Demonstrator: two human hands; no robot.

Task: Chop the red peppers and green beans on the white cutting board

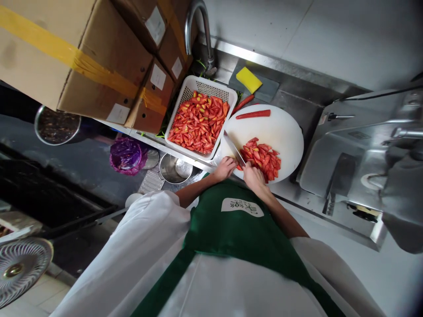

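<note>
My right hand (254,175) is closed round the handle of a kitchen knife (234,149), its blade tilted up and left over the white round cutting board (291,132). Just left of the blade, my left hand (226,167) has its fingers curled at the board's edge. They rest on a carrot, mostly hidden, with a bit of red showing by the blade. Cut carrot pieces (264,159) lie heaped to the right of the knife. One long carrot (253,114) lies on the far part of the board, and another carrot (244,102) is just behind it.
A white plastic basket (169,132) full of cut carrots stands left of the board. Cardboard boxes (109,83) are stacked farther left, by a tap (206,39). A yellow sponge (249,80) lies behind. A steel machine (357,154) stands right; a metal pot (175,168) sits below.
</note>
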